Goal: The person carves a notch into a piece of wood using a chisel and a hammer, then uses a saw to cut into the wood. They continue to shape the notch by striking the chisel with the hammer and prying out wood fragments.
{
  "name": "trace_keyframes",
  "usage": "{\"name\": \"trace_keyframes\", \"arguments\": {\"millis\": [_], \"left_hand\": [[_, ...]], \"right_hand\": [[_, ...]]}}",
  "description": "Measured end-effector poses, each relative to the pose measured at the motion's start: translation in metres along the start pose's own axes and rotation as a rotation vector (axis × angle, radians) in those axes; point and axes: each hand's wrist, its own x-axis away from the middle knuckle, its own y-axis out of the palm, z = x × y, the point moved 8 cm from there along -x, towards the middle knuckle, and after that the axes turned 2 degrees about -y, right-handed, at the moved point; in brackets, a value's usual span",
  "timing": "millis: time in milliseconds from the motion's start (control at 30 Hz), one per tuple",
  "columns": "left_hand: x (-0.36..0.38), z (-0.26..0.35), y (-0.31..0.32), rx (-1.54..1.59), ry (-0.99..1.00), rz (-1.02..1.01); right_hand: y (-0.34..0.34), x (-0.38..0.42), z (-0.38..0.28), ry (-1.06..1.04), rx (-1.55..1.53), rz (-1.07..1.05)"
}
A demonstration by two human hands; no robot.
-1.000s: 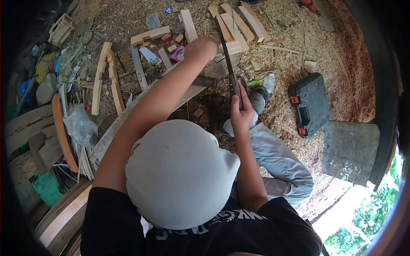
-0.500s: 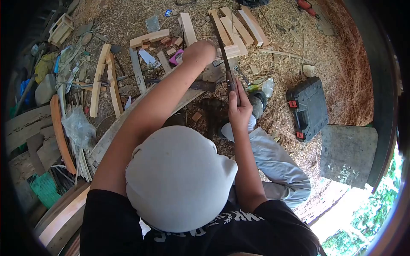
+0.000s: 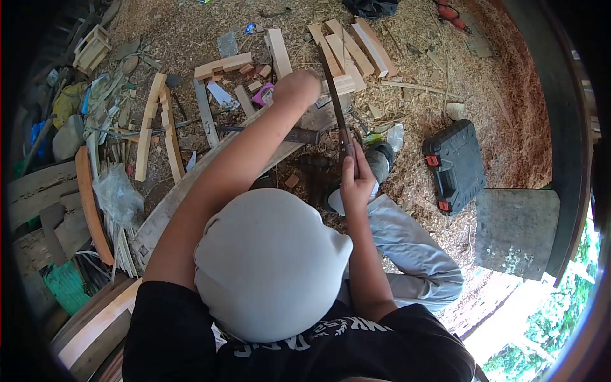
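My right hand is closed round the handle of a hand saw. Its long dark blade points away from me and crosses a pale wood piece. At that piece's left end my left hand is closed in a fist, pressing or gripping it; the fingers are mostly turned from view. Under the wood lies a worn plank running toward the lower left. Close by my left hand are a pink tape measure and a notched wood block.
Several cut wood pieces lie on the shavings at the back. A black tool case stands right of my leg, with a grey board below it. Curved wood strips and a plastic bag are at left. A red power tool lies far right.
My right hand has drawn the saw back toward my body, its blade still across the wood. My left hand stays at the wood's end. The whole view has shifted slightly.
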Motion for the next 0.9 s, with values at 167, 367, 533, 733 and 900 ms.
{"name": "trace_keyframes", "arguments": {"millis": [167, 367, 533, 733, 900], "left_hand": [[0.009, -0.001, -0.004, 0.096, -0.021, -0.041], [-0.002, -0.005, 0.007, 0.114, -0.004, 0.015], [-0.001, -0.005, 0.0, 0.138, 0.012, 0.026], [-0.009, -0.014, 0.011, 0.171, -0.057, 0.003], [-0.002, -0.007, 0.001, 0.147, -0.008, 0.059]], "right_hand": [[-0.003, -0.011, -0.029, -0.017, 0.116, -0.011], [0.014, -0.034, -0.031, 0.09, 0.065, -0.041], [0.001, -0.011, -0.023, -0.146, 0.07, 0.021], [0.016, -0.034, -0.03, 0.046, 0.119, -0.046], [0.003, 0.008, 0.019, 0.116, -0.09, -0.012]]}}
